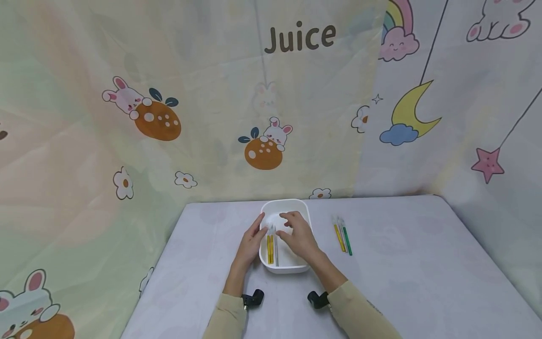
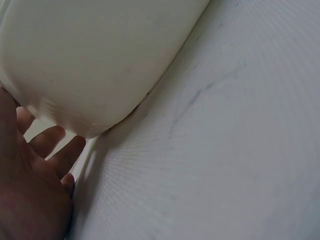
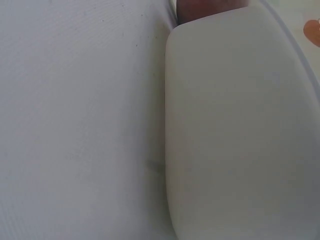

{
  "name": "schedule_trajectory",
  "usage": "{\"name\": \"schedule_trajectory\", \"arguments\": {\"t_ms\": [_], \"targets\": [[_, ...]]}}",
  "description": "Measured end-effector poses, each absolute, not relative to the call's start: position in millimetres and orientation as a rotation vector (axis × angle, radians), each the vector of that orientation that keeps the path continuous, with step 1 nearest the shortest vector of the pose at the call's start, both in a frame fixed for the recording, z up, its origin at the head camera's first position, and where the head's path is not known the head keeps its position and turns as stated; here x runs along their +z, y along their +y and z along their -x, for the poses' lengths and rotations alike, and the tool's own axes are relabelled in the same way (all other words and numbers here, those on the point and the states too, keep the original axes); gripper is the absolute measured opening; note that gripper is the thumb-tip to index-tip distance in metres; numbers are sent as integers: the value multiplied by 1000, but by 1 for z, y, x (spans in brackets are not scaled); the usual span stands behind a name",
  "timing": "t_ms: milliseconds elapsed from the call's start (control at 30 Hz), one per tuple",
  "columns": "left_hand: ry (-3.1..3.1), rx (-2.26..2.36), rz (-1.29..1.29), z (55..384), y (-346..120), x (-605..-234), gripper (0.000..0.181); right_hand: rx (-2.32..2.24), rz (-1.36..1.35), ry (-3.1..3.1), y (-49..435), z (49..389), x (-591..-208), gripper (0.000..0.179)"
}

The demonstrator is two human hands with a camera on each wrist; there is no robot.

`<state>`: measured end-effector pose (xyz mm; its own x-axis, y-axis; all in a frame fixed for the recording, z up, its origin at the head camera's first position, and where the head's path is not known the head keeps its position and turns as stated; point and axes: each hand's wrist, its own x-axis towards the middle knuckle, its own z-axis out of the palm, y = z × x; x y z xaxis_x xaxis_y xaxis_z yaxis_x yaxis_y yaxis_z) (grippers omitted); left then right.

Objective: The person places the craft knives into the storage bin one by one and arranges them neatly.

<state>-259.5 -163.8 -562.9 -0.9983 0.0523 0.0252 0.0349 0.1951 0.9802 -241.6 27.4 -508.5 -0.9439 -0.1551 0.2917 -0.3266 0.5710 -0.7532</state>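
Observation:
A white plastic bin (image 1: 286, 270) stands on the table with a few slim pens inside, two of them yellow pens (image 1: 270, 249) and one a pale pen (image 1: 276, 252) alongside. My left hand (image 1: 249, 246) holds the bin's left side, thumb over the rim and fingers along the outer wall. In the left wrist view those fingers (image 2: 67, 155) lie against the bin's wall. Over the bin's right half hovers my right hand (image 1: 299, 238), thumb and fingers spread apart with nothing between them, beside the pens' clear tops. The right wrist view shows mostly the bin's outer wall (image 3: 240, 125).
To the right of the bin lie more pens: a yellow pen (image 1: 339, 238), a pale one and a green pen (image 1: 347, 240). The white-covered table (image 1: 423, 263) meets a printed cloth backdrop (image 1: 211, 117) behind and at the sides.

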Motion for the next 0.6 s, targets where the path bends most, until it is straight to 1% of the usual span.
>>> {"name": "schedule_trajectory", "arguments": {"t_ms": [200, 433, 600], "targets": [[2408, 2002, -95, 260, -164, -563, 50, 1221, -351, -2549, 33, 242, -504, 53], [2426, 1991, -80, 261, -164, -565, 51, 1211, -322, -2514, 46, 245, -504, 53], [2417, 2002, -95, 260, -163, -565, 51, 1228, -254, -2547, 55, 245, -505, 53]]}}
